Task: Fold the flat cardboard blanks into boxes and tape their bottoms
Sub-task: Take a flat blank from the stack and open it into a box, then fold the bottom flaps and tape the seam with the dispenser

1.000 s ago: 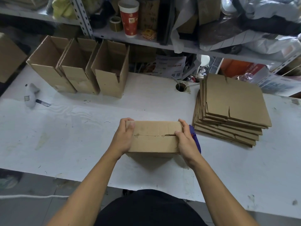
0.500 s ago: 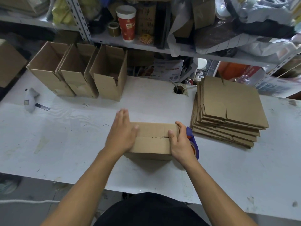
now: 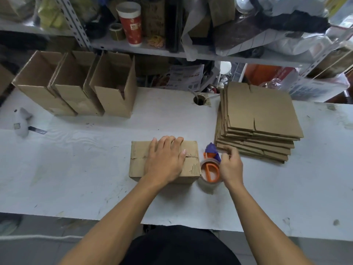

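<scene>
White tabletop (image 3: pixel 76 169): left hand (image 3: pixel 164 161) presses flat on the folded box (image 3: pixel 137 161); beside the box, right hand (image 3: pixel 230 165) curls fingers at the tape dispenser (image 3: pixel 210 169), grip unclear.

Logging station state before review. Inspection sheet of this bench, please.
Surface: white table, scuffed and marked, with a round hole.
Job's things: folded box flaps up, seam not yet taped; tape dispenser to its right; stack of flat blanks; three open boxes at the back left.
Clutter: white handheld tool at the left edge.
Hands: left hand flat on the box flaps; right hand at the dispenser, fingers curled, grip unclear.
Cables: nothing seen.
Surroundings: packed shelf with a red paper cup, bags and a tape roll.
</scene>
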